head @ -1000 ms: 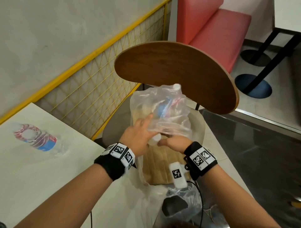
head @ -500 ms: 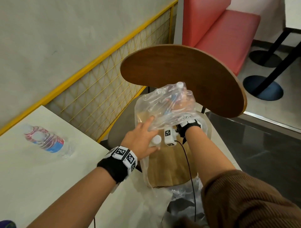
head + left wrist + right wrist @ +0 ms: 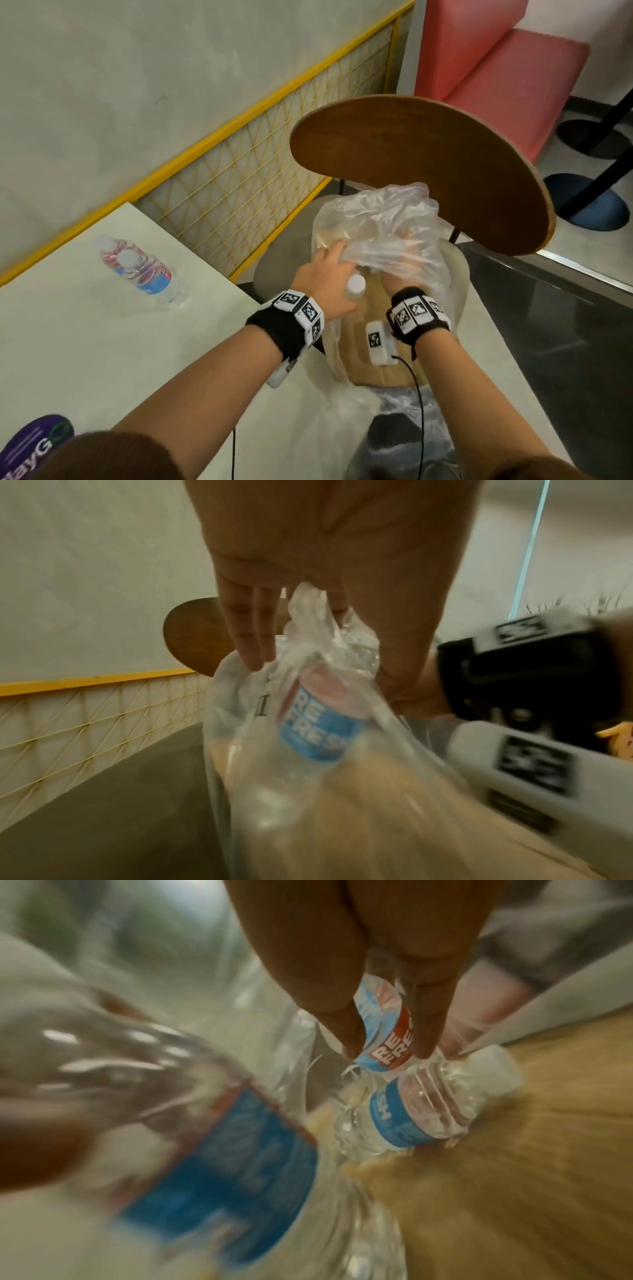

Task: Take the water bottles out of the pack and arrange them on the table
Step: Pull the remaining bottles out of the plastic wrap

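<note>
R hand (image 3: pixel 394 282) pulled back to pack (image 3: pixel 376 219) mouth since 0.5 s ago, grip can't tell | L hand (image 3: pixel 325 277) pinching wrap, bottle (image 3: pixel 318 723) inside | 2 bottles (image 3: pixel 144 270) standing on table (image 3: pixel 85 342)

Left hand (image 3: pixel 323 284) pinches with its fingers (image 3: pixel 253 631); right hand (image 3: pixel 394 279) reaches forward, fingers (image 3: pixel 346 1020) extended.

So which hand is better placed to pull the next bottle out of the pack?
Right. The right hand is inside the pack, fingertips resting on a bottle; the left hand is busy pinching the pack's plastic from outside.
</note>
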A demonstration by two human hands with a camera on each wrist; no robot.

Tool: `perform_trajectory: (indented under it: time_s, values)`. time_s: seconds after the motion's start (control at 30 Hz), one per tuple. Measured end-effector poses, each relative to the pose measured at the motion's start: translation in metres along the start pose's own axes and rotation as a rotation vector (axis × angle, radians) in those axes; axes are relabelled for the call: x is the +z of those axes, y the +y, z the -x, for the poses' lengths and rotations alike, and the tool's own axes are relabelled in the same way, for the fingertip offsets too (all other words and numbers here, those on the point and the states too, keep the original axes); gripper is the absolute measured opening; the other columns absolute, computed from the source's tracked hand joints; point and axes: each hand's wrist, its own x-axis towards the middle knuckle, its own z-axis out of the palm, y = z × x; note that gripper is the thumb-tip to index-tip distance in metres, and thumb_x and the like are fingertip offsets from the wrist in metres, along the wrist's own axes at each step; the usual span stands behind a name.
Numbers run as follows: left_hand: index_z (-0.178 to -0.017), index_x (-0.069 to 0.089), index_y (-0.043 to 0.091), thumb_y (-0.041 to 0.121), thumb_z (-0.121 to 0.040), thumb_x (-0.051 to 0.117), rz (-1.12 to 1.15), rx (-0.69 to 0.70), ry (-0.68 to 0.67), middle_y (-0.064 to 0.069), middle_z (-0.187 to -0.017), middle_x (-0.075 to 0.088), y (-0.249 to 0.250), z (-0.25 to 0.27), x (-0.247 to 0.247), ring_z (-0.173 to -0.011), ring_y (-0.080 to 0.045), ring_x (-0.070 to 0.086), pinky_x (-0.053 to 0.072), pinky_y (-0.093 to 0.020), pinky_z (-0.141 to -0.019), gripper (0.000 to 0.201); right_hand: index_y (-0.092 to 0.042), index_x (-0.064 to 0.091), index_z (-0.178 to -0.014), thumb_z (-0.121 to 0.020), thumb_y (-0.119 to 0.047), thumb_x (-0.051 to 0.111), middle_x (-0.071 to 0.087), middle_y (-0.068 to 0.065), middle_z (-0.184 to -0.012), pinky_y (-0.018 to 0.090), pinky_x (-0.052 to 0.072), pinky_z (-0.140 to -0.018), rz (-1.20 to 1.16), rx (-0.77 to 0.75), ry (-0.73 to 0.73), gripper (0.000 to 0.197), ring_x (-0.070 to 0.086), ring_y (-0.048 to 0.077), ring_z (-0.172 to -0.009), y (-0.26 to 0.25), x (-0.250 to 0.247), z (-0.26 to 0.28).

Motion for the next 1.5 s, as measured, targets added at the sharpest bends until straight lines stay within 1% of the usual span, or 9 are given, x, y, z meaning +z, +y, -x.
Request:
perform_trajectory:
  time_s: [0.07, 0.2, 0.3, 0.5, 0.67, 0.83, 1.2, 1.37, 1.5]
  values:
    - [-0.116, 0.056, 0.022, 0.042, -0.074, 0.067, -0.009, -0.011, -0.027, 0.0, -0.146, 0.022, 0.008, 0.003, 0.003, -0.126, -0.026, 0.036, 0.051, -0.041, -0.084, 0.047, -0.025, 0.055, -0.092, -0.098, -0.031, 0.042, 0.058, -0.002, -0.09, 0.023, 0.044, -0.066, -0.109, -0.015, 0.051, 0.016, 0.057, 0.017, -0.083, 0.003, 0.008, 0.019]
    - [-0.129, 0.048, 0.02, 0.036, -0.077, 0.071, 0.115, -0.019, -0.019, -0.003, -0.141, 0.03, 0.012, 0.007, 0.009, -0.125, -0.025, 0.04, 0.049, -0.041, -0.088, 0.059, -0.033, 0.051, -0.118, -0.086, -0.041, 0.057, 0.059, -0.001, -0.119, 0.039, 0.046, -0.095, -0.265, -0.048, 0.108, 0.034, 0.056, 0.021, -0.11, 0.019, 0.015, 0.059]
    - [-0.108, 0.068, 0.025, 0.041, -0.074, 0.074, 0.191, 0.089, 0.123, 0.002, -0.151, 0.016, 0.003, 0.018, 0.009, -0.136, -0.023, 0.024, 0.037, -0.042, -0.106, 0.038, -0.034, 0.05, -0.122, -0.084, -0.021, 0.066, 0.052, -0.005, -0.13, 0.04, 0.043, -0.102, -0.178, -0.195, 0.101, 0.043, 0.05, 0.018, -0.118, 0.019, -0.007, 0.098]
    - [-0.097, 0.074, 0.02, 0.043, -0.063, 0.084, 0.595, 0.146, 0.196, 0.015, -0.149, 0.007, -0.021, 0.08, -0.024, -0.142, -0.012, 0.012, 0.02, -0.036, -0.116, 0.042, -0.047, 0.048, -0.109, -0.081, -0.021, 0.072, 0.053, -0.018, -0.115, 0.027, 0.051, -0.079, -0.089, -0.366, -0.382, 0.046, 0.061, 0.009, -0.076, 0.003, -0.068, 0.159]
    - [-0.097, 0.067, 0.015, 0.03, -0.067, 0.083, 0.741, -0.077, 0.012, -0.001, -0.14, 0.043, -0.059, 0.146, -0.06, -0.107, -0.015, 0.06, 0.05, -0.033, -0.094, 0.037, -0.053, 0.045, -0.11, -0.079, -0.031, 0.071, 0.064, -0.012, -0.106, 0.033, 0.054, -0.079, -0.019, -0.523, -0.702, 0.045, 0.066, 0.014, -0.074, -0.043, -0.063, 0.202]
    - [-0.092, 0.049, 0.013, 0.034, -0.067, 0.081, 0.36, -0.356, -0.072, -0.004, -0.087, 0.059, -0.101, 0.191, -0.061, -0.077, -0.022, 0.057, 0.047, -0.034, -0.067, 0.046, -0.04, 0.043, -0.119, -0.081, -0.027, 0.067, 0.06, -0.005, -0.113, 0.03, 0.044, -0.081, 0.213, -0.804, -0.873, 0.046, 0.053, 0.012, -0.085, -0.104, 0.022, 0.232]
    - [-0.122, 0.059, 0.007, 0.016, -0.078, 0.074, 0.005, -0.669, -0.585, -0.009, -0.128, 0.054, -0.165, 0.253, -0.056, -0.092, -0.016, 0.05, 0.037, -0.009, -0.035, 0.047, -0.02, 0.033, -0.139, -0.088, -0.019, 0.063, 0.055, 0.019, -0.121, 0.032, 0.038, -0.078, 0.227, -1.066, -0.999, 0.059, 0.053, 0.033, -0.107, -0.22, 0.12, 0.289]
    - [-0.119, 0.053, 0.023, 0.045, -0.078, 0.07, -0.162, -0.651, -0.673, 0.001, -0.118, 0.053, -0.158, 0.246, -0.054, -0.106, -0.016, 0.054, 0.04, -0.027, -0.086, 0.049, -0.021, 0.021, -0.146, -0.082, -0.028, 0.07, 0.05, 0.017, -0.132, 0.036, 0.043, -0.094, 0.179, -0.904, -0.979, 0.081, 0.053, 0.032, -0.115, -0.199, 0.106, 0.27]
    - [-0.138, 0.04, 0.021, 0.044, -0.087, 0.06, -0.183, -0.485, -0.5, -0.002, -0.139, 0.044, -0.115, 0.212, -0.051, -0.126, -0.022, 0.045, 0.039, -0.033, -0.1, 0.06, -0.016, 0.052, -0.125, -0.085, -0.032, 0.067, 0.065, 0.007, -0.113, 0.027, 0.045, -0.077, 0.197, -0.67, -1.011, 0.046, 0.059, 0.018, -0.091, -0.14, 0.066, 0.217]
